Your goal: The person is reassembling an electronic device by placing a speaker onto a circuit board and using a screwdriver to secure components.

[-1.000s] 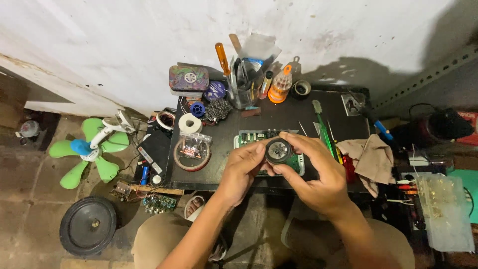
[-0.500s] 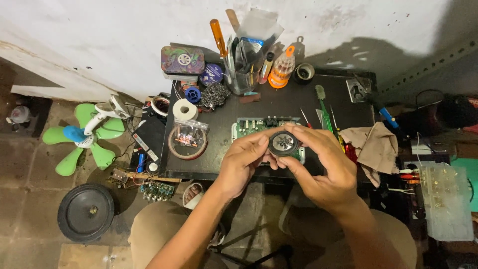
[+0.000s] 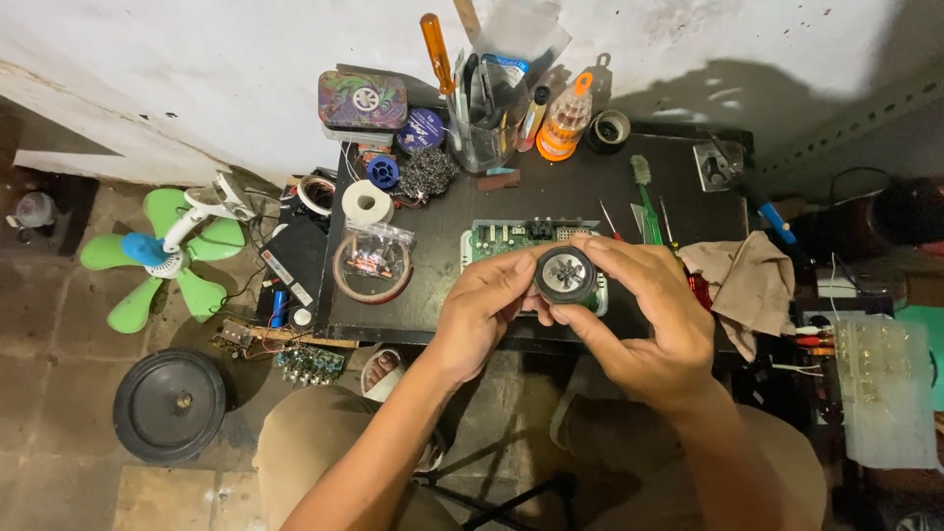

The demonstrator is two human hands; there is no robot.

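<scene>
Both my hands hold a small round black part with a shiny silver centre (image 3: 565, 274) over the front of a low black table (image 3: 551, 197). My left hand (image 3: 482, 310) grips it from the left with thumb and fingers. My right hand (image 3: 654, 315) wraps it from the right and below. Just behind the part lies a green circuit board (image 3: 516, 236), partly hidden by my fingers.
On the table: a white tape roll (image 3: 367, 204), a round dish with a plastic bag (image 3: 373, 267), a cup of tools (image 3: 479, 118), an orange bottle (image 3: 566, 120), a green-handled brush (image 3: 647, 202), a beige cloth (image 3: 742, 280). On the floor: a green fan (image 3: 162, 254), a black disc (image 3: 169, 404).
The view has shifted slightly, and the table sits higher in the frame. My hands keep hold of the round part, which has turned a little between my fingers.
</scene>
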